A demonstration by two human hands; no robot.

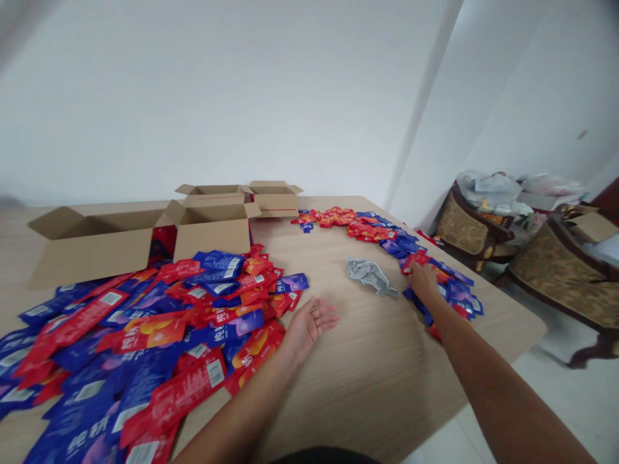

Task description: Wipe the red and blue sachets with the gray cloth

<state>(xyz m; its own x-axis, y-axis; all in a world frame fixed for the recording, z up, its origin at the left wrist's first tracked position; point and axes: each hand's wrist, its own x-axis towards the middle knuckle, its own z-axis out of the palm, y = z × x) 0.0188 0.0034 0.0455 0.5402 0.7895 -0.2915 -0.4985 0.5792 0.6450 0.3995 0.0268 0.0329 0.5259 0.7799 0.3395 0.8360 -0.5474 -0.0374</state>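
My left hand (312, 325) lies palm up with its fingers stretched, at the right edge of a big heap of red and blue foil packets (213, 316). Nothing is in it. Over on the right, my right hand (424, 281) reaches into a long row of similar packets (461, 293). Its fingers bend down onto a red packet (414, 259) there; the fingertips are partly hidden. A crumpled grey cloth (371, 276) rests on the table between the two hands, touching neither.
Open cardboard boxes stand behind the heap: a wide one (97, 251), a smaller one (213, 232) and others (275, 205) near the wall. The wooden table (358, 374) ends at the right, where upholstered chairs (570, 277) hold plastic bags (498, 190).
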